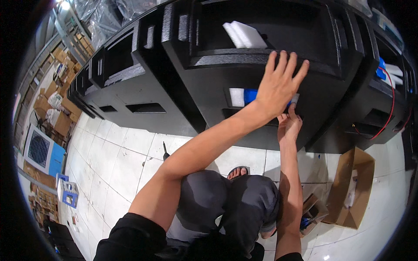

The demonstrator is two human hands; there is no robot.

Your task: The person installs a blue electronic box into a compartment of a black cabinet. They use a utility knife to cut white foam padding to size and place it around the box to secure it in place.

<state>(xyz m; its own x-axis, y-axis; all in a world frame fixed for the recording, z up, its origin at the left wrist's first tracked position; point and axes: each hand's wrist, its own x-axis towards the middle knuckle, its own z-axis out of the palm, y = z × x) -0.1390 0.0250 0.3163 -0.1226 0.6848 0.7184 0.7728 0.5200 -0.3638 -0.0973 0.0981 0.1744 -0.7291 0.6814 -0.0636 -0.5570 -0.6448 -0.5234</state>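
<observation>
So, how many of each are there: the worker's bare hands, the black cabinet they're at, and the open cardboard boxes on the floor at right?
Bare hands: 2 (left hand and right hand)
Black cabinet at the hands: 1
Open cardboard boxes: 2 (long box and smaller box)
Total: 5

Indoor light, fairly bright. Lamp (65, 5) flares at upper left; white floor (102, 150) reads pale, with a small glare spot lower right and soft shadows near the black cabinet (217, 78). Cabinet recesses go dark, edges shine grey. Fisheye bends lines toward a black rim; distant boxes (63, 122) soft.
</observation>
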